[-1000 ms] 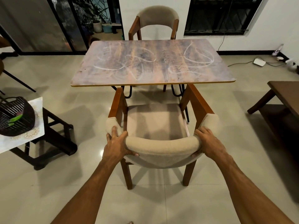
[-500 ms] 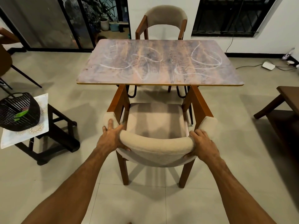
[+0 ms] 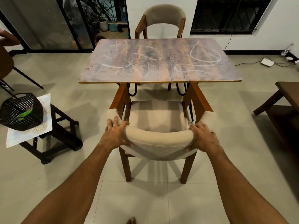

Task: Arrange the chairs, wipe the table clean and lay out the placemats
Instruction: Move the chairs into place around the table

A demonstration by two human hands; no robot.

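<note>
The table (image 3: 160,60) has white scribbles (pale tile floor below). Left hand (image 3: 115,135) and right hand (image 3: 202,137) grip the soft near chair (image 3: 159,139).

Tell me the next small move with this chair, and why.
Probably push the near chair a little further under the table. Both hands, left hand and right hand, grip its padded backrest, and only the front ends of its arms reach the table edge; the seat sits fully outside.
</note>
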